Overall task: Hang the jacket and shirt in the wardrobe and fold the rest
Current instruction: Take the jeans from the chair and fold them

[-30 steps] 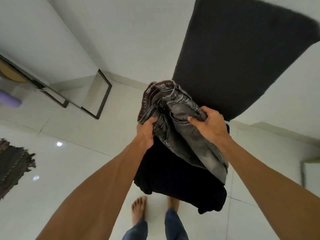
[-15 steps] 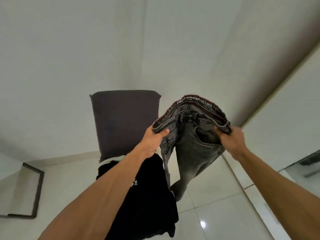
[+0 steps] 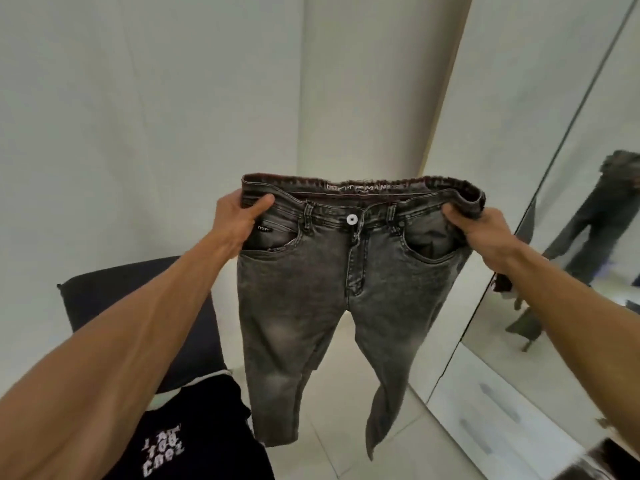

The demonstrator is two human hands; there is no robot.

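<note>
A pair of grey washed jeans hangs full length in front of me, front side facing me, both legs dangling above the floor. My left hand pinches the left end of the waistband and my right hand grips the right end, holding the waist stretched wide. A black garment with white lettering lies low at the left, on a dark chair whose backrest stands against the wall.
A pale wall fills the background. A mirrored door runs along the right side and reflects the jeans. White floor tiles show under the hanging legs.
The bunched jeans have been lifted from the chair, raised and spread out by the waistband, and my view has tilted up from the floor to the wall.
</note>
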